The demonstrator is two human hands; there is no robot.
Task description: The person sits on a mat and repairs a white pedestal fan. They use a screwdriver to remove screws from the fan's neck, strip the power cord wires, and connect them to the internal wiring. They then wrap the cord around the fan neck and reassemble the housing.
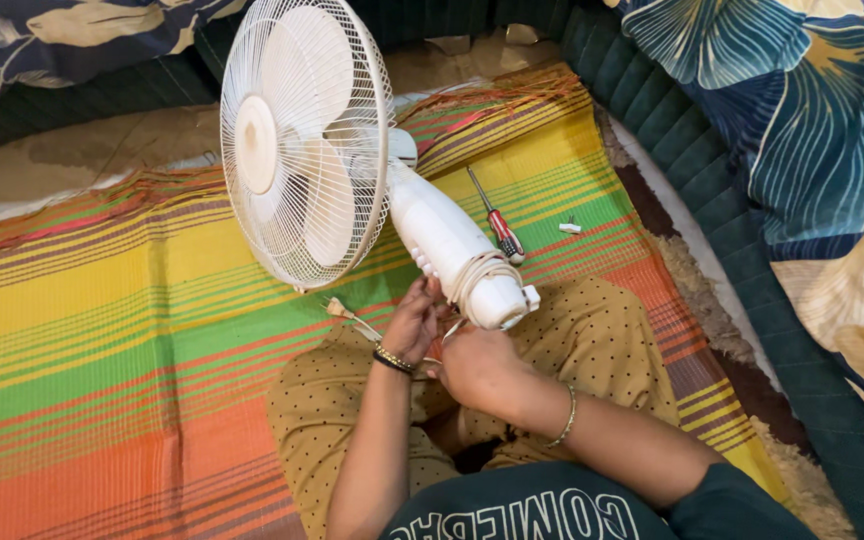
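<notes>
Head view: we see the white plastic fan (352,180), round wire grille up, lying across the lap. Our left hand (414,322) and right hand (477,365) sit together at its cord-wrapped stem; grip unclear. A red-handled screwdriver (497,220) rests on the striped woven mat (102,330).

We are sitting on a mat (152,330) with a fan (352,170) lying tilted before our knees, its stand end (502,300) resting against our lap and a cord (477,268) wound around it. Our left hand (414,322) and right hand (477,365) are meeting just below that end. A screwdriver (494,218) is lying on the mat just right of the fan, with a small plastic piece (570,228) farther right.
</notes>
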